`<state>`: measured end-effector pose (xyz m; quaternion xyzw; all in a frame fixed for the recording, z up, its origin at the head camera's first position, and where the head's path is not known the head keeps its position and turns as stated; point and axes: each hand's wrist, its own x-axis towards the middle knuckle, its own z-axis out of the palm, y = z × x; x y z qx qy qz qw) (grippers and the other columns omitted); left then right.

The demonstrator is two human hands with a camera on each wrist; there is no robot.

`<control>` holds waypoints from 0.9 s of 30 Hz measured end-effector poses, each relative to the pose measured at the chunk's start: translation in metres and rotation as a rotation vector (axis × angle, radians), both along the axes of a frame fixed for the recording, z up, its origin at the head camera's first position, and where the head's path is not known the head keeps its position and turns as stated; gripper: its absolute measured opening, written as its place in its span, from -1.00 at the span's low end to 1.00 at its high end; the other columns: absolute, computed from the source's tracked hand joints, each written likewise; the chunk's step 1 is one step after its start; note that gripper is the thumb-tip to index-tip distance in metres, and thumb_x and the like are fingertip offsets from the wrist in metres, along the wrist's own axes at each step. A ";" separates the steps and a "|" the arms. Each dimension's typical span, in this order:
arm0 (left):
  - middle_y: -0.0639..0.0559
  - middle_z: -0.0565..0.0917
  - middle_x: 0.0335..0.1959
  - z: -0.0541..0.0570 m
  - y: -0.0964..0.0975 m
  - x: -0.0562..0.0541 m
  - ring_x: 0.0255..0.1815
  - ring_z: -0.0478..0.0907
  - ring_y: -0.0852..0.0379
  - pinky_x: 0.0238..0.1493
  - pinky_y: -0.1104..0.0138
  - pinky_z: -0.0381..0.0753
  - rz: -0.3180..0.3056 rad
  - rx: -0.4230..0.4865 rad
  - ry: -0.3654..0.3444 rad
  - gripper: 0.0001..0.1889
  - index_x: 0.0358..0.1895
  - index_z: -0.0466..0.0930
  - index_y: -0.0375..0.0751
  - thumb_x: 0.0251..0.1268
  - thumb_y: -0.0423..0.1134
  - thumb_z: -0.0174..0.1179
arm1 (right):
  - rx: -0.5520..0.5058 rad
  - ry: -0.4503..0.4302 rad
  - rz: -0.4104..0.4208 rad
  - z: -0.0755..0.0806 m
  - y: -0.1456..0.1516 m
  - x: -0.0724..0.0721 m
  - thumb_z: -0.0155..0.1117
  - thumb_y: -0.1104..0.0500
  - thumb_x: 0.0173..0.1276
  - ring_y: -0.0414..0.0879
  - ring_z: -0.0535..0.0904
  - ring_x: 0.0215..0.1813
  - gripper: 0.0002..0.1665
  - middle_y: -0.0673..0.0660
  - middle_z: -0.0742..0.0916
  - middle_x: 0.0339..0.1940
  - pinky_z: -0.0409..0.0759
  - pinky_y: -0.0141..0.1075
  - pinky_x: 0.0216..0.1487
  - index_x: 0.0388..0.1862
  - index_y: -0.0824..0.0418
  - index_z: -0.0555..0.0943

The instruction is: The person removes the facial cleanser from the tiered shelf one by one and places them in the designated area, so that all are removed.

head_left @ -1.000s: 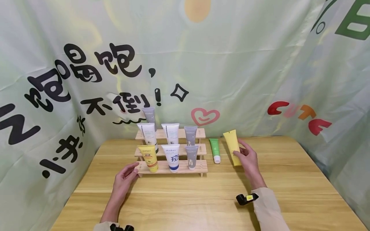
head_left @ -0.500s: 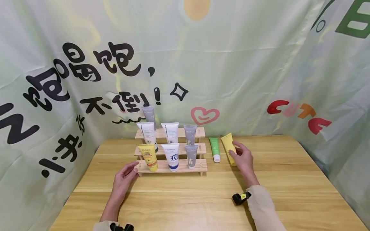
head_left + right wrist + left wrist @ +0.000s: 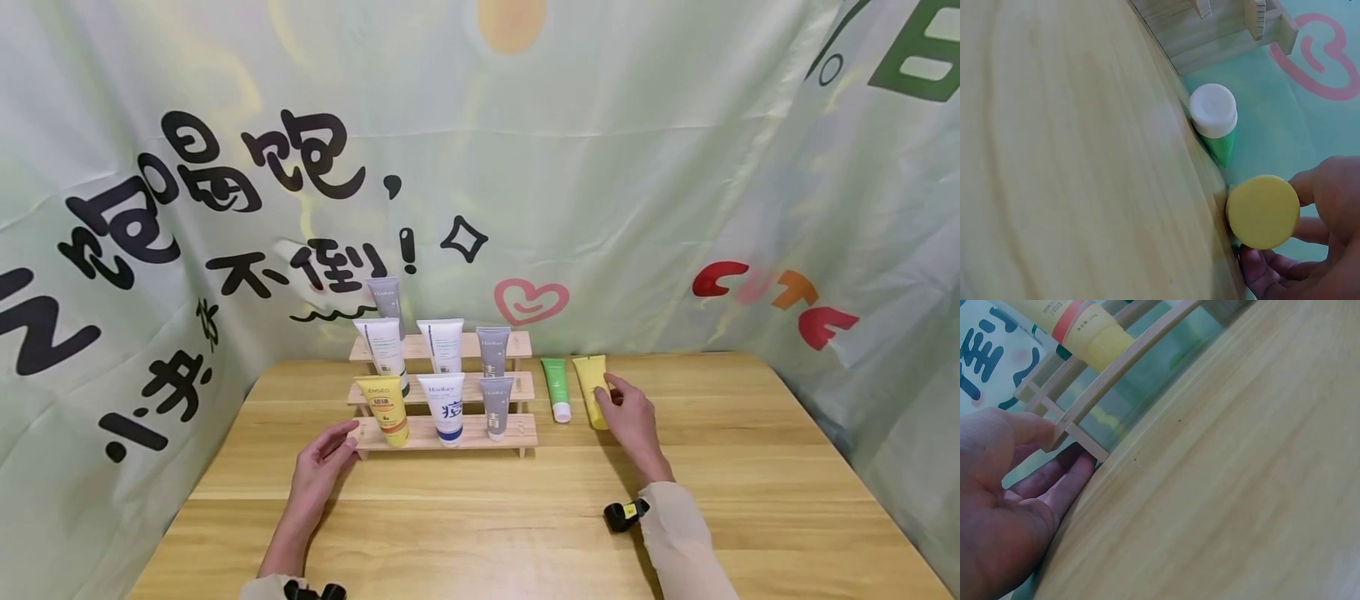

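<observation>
My left hand (image 3: pixel 318 471) grips the left end of a three-tier wooden display rack (image 3: pixel 522 429). In the left wrist view its thumb lies on the end of the front shelf (image 3: pixel 1129 359), and other fingers reach beside the leg below. My right hand (image 3: pixel 632 421) holds a pale yellow squeeze tube (image 3: pixel 589 390) by its right side, thumb and fingers around it. That tube lies on the table, its round cap (image 3: pixel 1263 212) facing the right wrist camera. Just left of it lies a green squeeze tube (image 3: pixel 557 385) with a white cap, apart from the yellow one.
Standing cap-down on the rack's front shelf are a yellow tube (image 3: pixel 385 408), a white tube (image 3: pixel 444 404) and a grey tube (image 3: pixel 497 404). Several white and grey tubes stand on the tiers behind. A printed cloth (image 3: pixel 637 208) hangs behind the wooden table (image 3: pixel 480 533).
My right hand has moved left and lowered the yellow tube flat onto the table, nearer the green tube. The left hand has stayed at the rack.
</observation>
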<state>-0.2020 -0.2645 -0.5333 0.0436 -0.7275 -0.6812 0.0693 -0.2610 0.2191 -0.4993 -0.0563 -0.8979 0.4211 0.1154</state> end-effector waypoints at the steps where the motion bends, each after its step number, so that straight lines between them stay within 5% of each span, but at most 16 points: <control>1: -0.16 0.57 0.24 0.000 0.000 0.000 0.08 0.60 0.32 0.05 0.41 0.70 -0.002 -0.005 0.004 -0.57 0.30 0.52 -0.41 0.51 -0.25 0.24 | 0.009 0.005 0.000 0.000 0.000 0.000 0.13 0.08 0.60 0.14 0.54 -0.13 -0.43 0.35 0.67 -0.10 0.52 -0.18 -0.26 0.44 0.38 0.46; 19: -0.32 0.49 0.33 0.002 0.001 0.001 0.11 0.57 0.29 0.07 0.42 0.68 -0.012 0.009 -0.012 -0.57 0.33 0.50 -0.40 0.53 -0.26 0.22 | 0.019 -0.025 0.057 0.010 0.003 0.007 0.02 0.06 0.66 0.12 0.54 -0.15 -0.45 0.32 0.66 -0.11 0.49 -0.21 -0.27 0.44 0.39 0.44; 27: -0.18 0.54 0.25 0.000 0.000 0.001 0.09 0.58 0.29 0.07 0.41 0.69 0.001 -0.014 -0.013 -0.57 0.31 0.52 -0.38 0.52 -0.23 0.24 | 0.028 0.028 0.043 0.015 0.000 0.009 0.03 0.04 0.66 0.23 0.54 0.01 -0.47 0.40 0.57 0.04 0.57 0.04 -0.04 0.38 0.38 0.50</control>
